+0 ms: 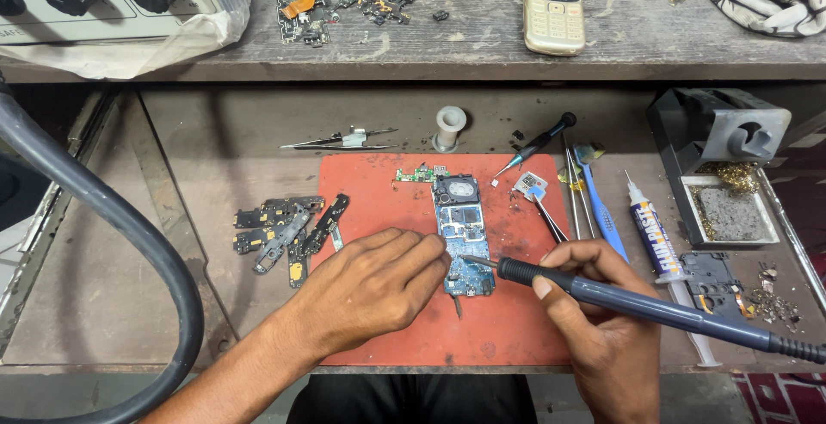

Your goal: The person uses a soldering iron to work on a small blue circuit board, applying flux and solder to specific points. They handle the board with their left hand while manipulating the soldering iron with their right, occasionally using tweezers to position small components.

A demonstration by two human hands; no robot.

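Left hand (372, 288) palm down, fingers curled, fingertips pressing downward, right hand (602, 321) in a closed pen-like grip

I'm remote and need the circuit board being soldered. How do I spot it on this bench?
Find the red work mat on the lower shelf. Near its middle lies a narrow blue circuit board, between the left hand and the soldering iron in the right hand. Unlike the loose black parts left of the mat, it's blue with a round speaker on top.

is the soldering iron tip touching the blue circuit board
Touching, as far as the head view shows: the soldering iron in the right hand has its tip on the blue circuit board, no gap visible, beside the left hand fingertips.
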